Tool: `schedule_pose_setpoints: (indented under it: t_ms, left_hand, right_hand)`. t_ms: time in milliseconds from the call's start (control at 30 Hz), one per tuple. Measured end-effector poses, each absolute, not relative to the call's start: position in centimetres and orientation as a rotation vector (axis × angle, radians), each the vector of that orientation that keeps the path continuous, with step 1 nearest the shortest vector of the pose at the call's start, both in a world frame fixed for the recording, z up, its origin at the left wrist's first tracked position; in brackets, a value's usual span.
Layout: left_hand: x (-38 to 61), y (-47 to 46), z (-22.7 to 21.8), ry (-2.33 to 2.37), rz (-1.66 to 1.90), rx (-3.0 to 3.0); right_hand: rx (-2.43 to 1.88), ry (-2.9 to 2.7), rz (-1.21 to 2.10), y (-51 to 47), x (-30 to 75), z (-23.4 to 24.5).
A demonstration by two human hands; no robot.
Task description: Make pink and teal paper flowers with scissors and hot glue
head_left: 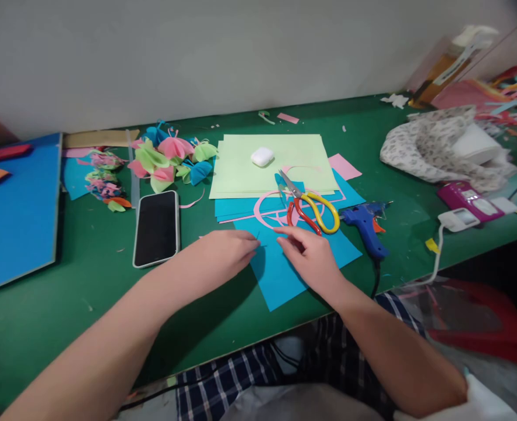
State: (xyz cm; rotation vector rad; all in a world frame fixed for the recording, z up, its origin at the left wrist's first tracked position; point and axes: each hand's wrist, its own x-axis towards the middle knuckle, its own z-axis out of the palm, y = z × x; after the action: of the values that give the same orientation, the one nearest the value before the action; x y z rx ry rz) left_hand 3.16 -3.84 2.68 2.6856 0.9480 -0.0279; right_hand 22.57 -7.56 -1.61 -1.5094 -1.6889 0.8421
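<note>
My left hand [232, 252] is closed in a pinch above the left edge of a blue paper sheet [273, 286]. A thin dark strip [258, 235] pokes out at its fingertips; its kind is too small to tell. Across from it, my right hand [312, 256] hovers over the same sheet with index finger and thumb apart, nothing visible between them. Just beyond the right hand lie scissors [304, 199] with one red and one yellow handle, blades pointing away. Pink paper cutouts [261, 213] in curved shapes lie under and beside the scissors.
Pale green sheets [241, 169] carry a white case [262, 156]. Left are a phone [157, 228], folded paper flowers [171, 153] and a blue board [17, 216]. A blue glue gun [368, 228] with its cord, patterned cloth [416, 146] and a purple device [464, 196] are right.
</note>
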Motion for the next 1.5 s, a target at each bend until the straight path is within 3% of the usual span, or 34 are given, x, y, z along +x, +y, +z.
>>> schedule_pose_setpoints:
  t_ms: [167,300,633,1000,1500]
  left_hand:
    - [3.0,-3.2,5.3,0.709,0.017,2.326]
    - [3.3,-3.1,5.4,0.648,0.01,2.119]
    - [3.5,-2.8,4.5,0.843,0.134,1.937]
    - [6.5,-5.1,3.1,1.049,0.728,1.659]
    - [6.5,-5.5,4.5,1.131,0.709,1.834]
  right_hand:
    - [-1.291,-1.381,1.334,-7.2,22.5,-1.2]
    - [-1.199,-1.312,1.454,-7.2,22.3,-1.1]
    - [-1.066,-1.021,1.457,-7.0,21.8,-1.1]
    - [-0.935,-1.017,1.269,-7.2,22.2,-1.1]
    - [-0.871,-1.035,1.514,-6.8,23.0,-1.1]
